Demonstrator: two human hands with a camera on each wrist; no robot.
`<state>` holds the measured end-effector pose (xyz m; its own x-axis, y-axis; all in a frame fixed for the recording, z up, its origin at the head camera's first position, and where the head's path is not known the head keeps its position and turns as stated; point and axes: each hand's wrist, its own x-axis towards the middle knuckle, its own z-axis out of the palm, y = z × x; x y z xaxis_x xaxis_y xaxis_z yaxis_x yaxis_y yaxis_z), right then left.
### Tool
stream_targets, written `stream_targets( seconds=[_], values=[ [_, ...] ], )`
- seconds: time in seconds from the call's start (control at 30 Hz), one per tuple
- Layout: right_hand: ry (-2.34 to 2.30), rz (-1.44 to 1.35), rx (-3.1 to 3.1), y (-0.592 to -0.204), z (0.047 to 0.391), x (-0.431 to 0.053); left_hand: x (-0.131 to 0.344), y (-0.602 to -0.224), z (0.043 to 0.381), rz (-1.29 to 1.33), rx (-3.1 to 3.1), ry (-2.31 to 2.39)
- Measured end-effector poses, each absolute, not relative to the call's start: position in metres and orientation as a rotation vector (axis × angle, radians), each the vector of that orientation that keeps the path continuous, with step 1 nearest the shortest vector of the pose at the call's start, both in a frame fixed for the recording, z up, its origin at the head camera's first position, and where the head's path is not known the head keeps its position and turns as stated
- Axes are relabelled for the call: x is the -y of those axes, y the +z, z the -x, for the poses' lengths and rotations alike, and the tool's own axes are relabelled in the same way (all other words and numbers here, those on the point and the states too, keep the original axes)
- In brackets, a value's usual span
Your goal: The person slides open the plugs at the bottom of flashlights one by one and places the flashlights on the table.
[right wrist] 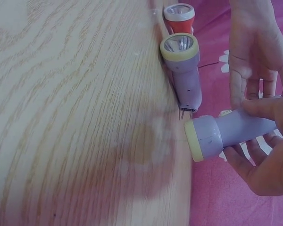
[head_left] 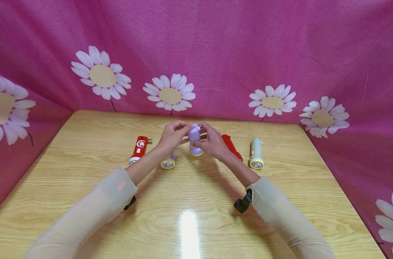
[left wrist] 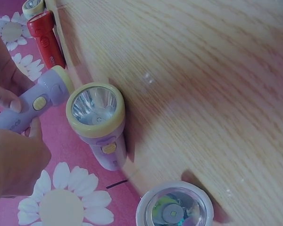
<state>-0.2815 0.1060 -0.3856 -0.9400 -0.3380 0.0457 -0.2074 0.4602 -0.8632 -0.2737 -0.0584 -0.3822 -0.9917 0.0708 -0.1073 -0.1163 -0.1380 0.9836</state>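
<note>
The right hand grips a yellow-rimmed purple flashlight, while the left hand touches its tail end, whether pinching I cannot tell. On the table, a second purple flashlight sits just below the left hand, a white-rimmed red flashlight left of it; a plain red flashlight is beside the right hand, a pale flashlight farther right.

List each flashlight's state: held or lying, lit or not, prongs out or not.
Held lavender flashlight: raised in the right hand, prongs apparently out, lens hidden.
Tabletop lavender flashlight: lying, unlit, prongs out.
Red-and-white flashlight: lying, unlit, prongs out.
Red flashlight: lying, lamp and prongs unclear.
Pale grey flashlight: lying, unlit, prongs unclear.
</note>
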Motion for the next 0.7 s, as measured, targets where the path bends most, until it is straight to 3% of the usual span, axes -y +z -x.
stream_targets(
  seconds=[0.7],
  values=[
    [-1.472, 0.466, -2.562, -0.3835, 0.2815, -0.1052, 0.0584, -0.3822, 0.2737, 0.084, -1.986, 2.269]
  ],
)
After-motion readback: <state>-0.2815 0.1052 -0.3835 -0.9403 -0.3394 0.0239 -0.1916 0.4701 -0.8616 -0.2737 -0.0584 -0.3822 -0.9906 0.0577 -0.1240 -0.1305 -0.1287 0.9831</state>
